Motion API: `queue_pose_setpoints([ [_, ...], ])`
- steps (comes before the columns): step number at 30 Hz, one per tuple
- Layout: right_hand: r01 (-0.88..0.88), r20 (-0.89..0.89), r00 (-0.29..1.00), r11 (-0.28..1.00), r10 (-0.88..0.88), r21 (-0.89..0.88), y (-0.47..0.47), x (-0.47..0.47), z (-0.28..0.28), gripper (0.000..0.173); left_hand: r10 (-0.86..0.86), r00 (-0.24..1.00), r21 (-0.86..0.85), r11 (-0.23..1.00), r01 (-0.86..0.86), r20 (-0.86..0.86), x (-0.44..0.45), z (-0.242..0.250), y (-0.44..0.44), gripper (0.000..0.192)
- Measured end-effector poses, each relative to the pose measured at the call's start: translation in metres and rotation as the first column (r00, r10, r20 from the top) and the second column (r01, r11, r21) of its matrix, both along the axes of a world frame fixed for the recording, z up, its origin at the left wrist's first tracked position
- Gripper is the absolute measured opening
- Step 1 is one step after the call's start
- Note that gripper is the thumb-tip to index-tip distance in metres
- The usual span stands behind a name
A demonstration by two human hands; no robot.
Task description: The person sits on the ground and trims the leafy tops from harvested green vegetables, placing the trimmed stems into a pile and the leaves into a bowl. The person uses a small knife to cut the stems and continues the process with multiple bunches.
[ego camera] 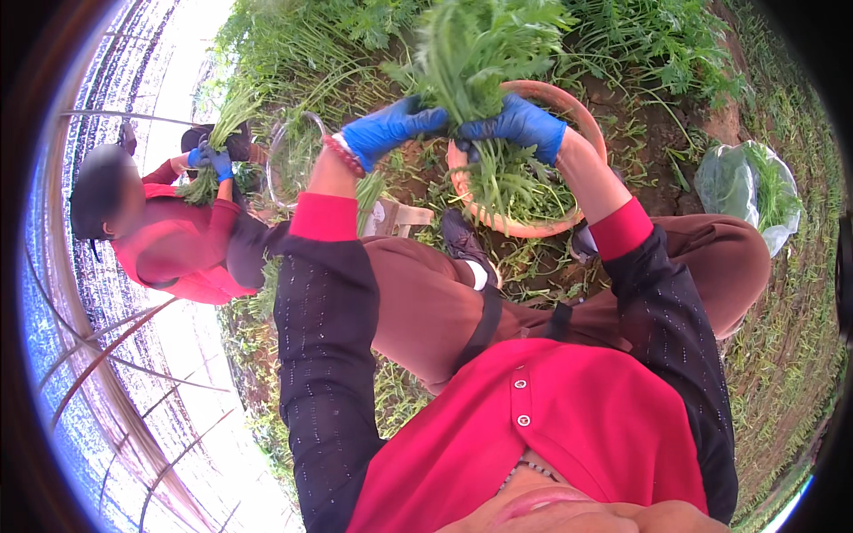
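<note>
A bunch of feathery leafy greens (476,63) is held up before me, leaves away from me and stems towards me. My right hand (520,126), in a blue glove, grips its stems. My left hand (394,130), also blue-gloved, has its thumb against the bunch from the left; its fingertips are partly hidden by leaves. Below my hands is a round orange tub (593,126) with loose greens (533,196) inside. Its near rim lies just beyond my shoes (463,243).
Uncut greens (313,46) stand along the far side. A clear plastic bag (726,180) with greens lies right. At left, a co-worker (180,226) in blue gloves holds a bunch (230,123). A small wooden stool (410,216) and a hooped clear container (283,160) stand between us.
</note>
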State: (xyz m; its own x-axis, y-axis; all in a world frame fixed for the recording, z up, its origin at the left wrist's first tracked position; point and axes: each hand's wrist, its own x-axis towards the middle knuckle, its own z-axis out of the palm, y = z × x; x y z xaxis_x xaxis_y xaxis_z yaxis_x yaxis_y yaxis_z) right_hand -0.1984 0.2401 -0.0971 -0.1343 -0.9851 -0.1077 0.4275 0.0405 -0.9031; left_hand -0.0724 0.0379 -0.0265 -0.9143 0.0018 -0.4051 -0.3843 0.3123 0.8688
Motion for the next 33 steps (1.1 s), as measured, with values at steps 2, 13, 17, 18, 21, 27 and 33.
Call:
queue_pose_setpoints([
  [2,-0.087,-0.06,0.995,0.994,0.083,-0.067,-0.003,0.005,0.0,0.039,0.312,0.949,0.319,0.905,-0.281,-0.05,0.002,-0.018,0.009,0.071],
  [13,-0.141,-0.023,0.99,0.99,0.141,0.002,-0.013,-0.003,-0.007,0.047,0.627,0.779,0.548,0.643,-0.535,0.026,-0.033,-0.031,-0.005,0.036],
  [17,-0.004,-0.308,0.951,1.0,0.001,-0.007,-0.018,-0.014,0.002,0.05,0.554,0.833,0.832,0.468,-0.297,-0.014,-0.039,-0.025,-0.02,0.042],
  [18,-0.031,-0.163,0.986,0.996,0.044,0.079,-0.018,-0.019,0.005,0.059,0.655,0.755,0.795,0.472,-0.381,-0.027,-0.038,-0.024,-0.02,0.044],
  [21,0.007,-0.184,0.983,0.992,0.016,0.125,-0.022,-0.029,0.011,0.06,0.637,0.767,0.884,0.395,-0.249,-0.068,-0.037,-0.018,-0.015,0.047],
  [27,0.117,-0.458,0.888,0.977,-0.023,0.178,-0.03,-0.03,0.001,0.063,0.501,0.763,0.396,0.85,-0.347,-0.408,-0.051,-0.019,0.016,0.043],
  [33,0.281,-0.135,0.945,0.95,-0.299,-0.135,-0.017,-0.066,-0.089,0.059,0.713,0.699,0.599,0.584,-0.548,-0.055,-0.057,0.0,0.004,0.034],
])
